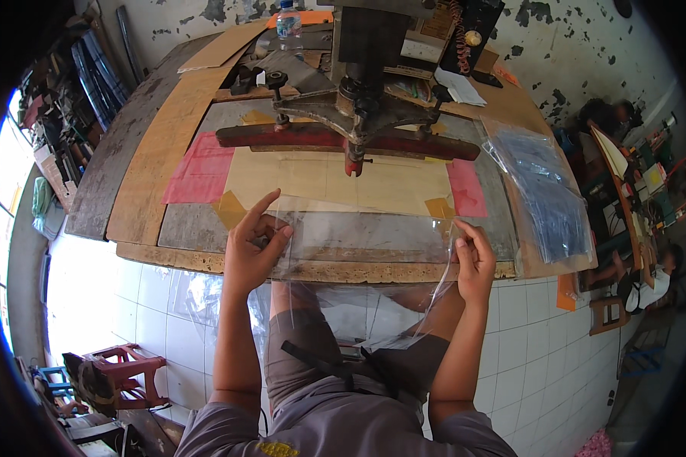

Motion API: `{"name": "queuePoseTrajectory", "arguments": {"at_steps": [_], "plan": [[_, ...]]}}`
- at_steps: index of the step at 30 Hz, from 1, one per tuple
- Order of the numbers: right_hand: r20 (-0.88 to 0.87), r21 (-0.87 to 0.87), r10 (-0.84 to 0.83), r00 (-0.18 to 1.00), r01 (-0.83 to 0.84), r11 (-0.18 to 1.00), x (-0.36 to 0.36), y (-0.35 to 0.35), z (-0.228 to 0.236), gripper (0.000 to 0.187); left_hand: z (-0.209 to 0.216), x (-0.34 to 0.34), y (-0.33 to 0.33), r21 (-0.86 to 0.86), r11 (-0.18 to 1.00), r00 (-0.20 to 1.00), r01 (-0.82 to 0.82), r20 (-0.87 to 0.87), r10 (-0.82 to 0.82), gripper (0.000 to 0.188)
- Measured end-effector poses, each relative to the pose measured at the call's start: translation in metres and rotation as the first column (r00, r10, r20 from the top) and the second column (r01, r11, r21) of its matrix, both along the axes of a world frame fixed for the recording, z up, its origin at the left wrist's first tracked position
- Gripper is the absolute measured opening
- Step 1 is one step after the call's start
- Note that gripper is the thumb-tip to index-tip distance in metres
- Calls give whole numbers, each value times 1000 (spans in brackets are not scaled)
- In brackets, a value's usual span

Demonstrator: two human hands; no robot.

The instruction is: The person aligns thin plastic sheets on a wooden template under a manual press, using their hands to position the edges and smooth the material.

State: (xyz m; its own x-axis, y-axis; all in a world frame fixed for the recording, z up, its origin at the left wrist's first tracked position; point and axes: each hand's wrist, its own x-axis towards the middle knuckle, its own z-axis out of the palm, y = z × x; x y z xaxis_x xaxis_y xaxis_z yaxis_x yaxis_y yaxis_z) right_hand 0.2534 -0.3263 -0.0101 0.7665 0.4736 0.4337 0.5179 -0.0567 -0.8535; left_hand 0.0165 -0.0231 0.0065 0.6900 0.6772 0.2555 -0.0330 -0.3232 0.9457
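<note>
A clear plastic sheet [366, 236] spans my two hands at the table's near edge, its lower part hanging over my lap. My left hand [253, 247] is at its left side, thumb and curled fingers gripping the film and the index finger stretched forward. At the right side, my right hand [474, 263] pinches the sheet's edge between thumb and fingers. Just beyond lies a cream sheet [320, 179] on the press bed, with pink pieces [200, 169] at its ends and brown tape at its corners. Above it hangs the press's long red bar [290, 135].
A stack of clear plastic pieces [537, 198] lies on the table's right. A water bottle [288, 27] stands at the back. On the tiled floor at left is a red stool [129, 373]. Other people [652, 282] sit at far right.
</note>
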Motion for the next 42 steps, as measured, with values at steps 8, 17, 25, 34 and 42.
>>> {"name": "queuePoseTrajectory", "arguments": {"at_steps": [8,17,25,34,42], "plan": [[41,-20,-13,999,14,1000,-1,0,1,28,-2,0,-1,23,1000,1000,-10,18,10,61],[20,-11,-3,1000,3,1000,1,0,-2,28,0,-1,-1,51,999,1000,4,-24,-3,56],[91,-36,4,996,-1,999,4,-3,-7,29,2,-1,-1,64,997,998,31,-58,-27,53],[79,-39,7,997,-4,999,6,-4,-8,29,2,1,-3,-7,1000,1000,16,4,-16,53],[79,-34,12,997,-9,999,4,0,-6,29,1,-1,0,31,999,999,24,-26,-23,55]]}}
